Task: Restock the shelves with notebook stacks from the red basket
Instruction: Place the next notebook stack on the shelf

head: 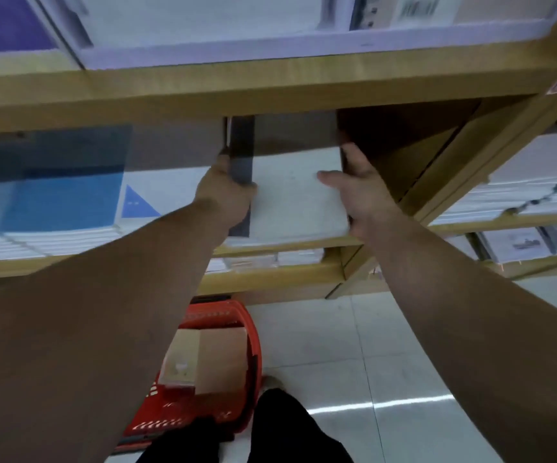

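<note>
1. Floor point(404, 345): pale glossy tiles with a streak of light glare at lower right; bare to the right of the basket.
2. Wooden shelving unit point(270, 85): light wood boards in several tiers. Top tier carries white and purple stock. A second unit point(504, 222) stands at an angle on the right, holding pale stacks.
3. Middle tier, left part: blue-cover stacks point(59, 202), then a white cover with a blue triangle point(138, 203), just beside the held stack.
4. Middle tier, right part: an open dark bay point(404, 142) between the stack and the upright; nothing seen in it.
5. Red basket point(227, 315): on the floor below the shelves, near the person's dark-trousered legs point(287, 429); brown-cover notebooks point(210, 359) lie inside.
6. Notebook stack point(293, 195): white cover with a dark spine strip, resting on the middle shelf, front edge about level with the shelf lip.
7. Left hand point(227, 192): fingers wrapped round the stack's dark spine edge.
8. Right hand point(360, 188): gripping the stack's right edge, thumb laid on the cover.
</note>
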Tool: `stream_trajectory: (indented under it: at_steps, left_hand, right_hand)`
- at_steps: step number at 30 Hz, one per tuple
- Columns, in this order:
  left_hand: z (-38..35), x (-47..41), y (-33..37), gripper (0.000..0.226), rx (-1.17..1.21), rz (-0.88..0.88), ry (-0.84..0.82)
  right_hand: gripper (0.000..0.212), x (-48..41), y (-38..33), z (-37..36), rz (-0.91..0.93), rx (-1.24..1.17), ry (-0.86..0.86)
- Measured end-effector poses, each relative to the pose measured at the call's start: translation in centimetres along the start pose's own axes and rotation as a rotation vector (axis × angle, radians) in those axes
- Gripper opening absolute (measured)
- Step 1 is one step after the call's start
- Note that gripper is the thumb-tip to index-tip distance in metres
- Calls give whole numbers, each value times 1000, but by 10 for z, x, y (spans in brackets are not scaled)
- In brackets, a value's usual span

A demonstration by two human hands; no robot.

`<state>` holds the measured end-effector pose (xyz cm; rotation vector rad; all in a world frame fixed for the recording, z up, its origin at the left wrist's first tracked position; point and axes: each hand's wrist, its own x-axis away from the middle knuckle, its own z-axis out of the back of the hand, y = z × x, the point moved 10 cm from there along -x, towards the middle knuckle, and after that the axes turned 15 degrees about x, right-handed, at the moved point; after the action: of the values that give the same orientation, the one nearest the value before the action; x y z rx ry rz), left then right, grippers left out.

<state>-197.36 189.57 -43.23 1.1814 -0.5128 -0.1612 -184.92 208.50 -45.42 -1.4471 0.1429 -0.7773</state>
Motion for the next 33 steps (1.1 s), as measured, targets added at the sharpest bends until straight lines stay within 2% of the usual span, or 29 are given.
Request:
stream_trajectory:
  at_steps: [3, 6, 8, 11, 13, 15, 21, 28, 31, 33]
  left_hand:
    - [-5, -9, -13, 71, -282, -42, -84]
    - [-16, 9, -22, 80, -420, -215, -178]
    - [-14, 24, -27, 80, -533, -346, -151]
    - [-5, 40, -21, 82, -720, -554, -13]
    - [-1, 38, -23, 95, -816, -517, -3]
    - [2, 26, -34, 103, -901, -438, -62]
    - [-5, -4, -47, 98, -993, -442, -155]
    - [0, -31, -39, 104, -1011, -413, -173]
    - [-7, -25, -39, 110, -932, -351, -222]
    - [-7, -18, -32, 109, -720, -315, -223]
  right_hand:
    - [45, -44, 12, -10, -105, 177, 45]
    - [46, -58, 25, -9, -127, 309, 57]
    - [46, -54, 25, -9, -100, 376, 47]
    - [53, -41, 25, -12, -54, 394, 37]
    - [56, -26, 26, -11, -21, 376, 68]
    - [52, -11, 30, -8, 25, 350, 119]
    - [51, -4, 33, -17, 122, 439, 169]
    - [51, -31, 18, -27, 101, 496, 172]
    - [59, -31, 20, -26, 79, 599, 178]
    - [64, -30, 19, -28, 98, 686, 201]
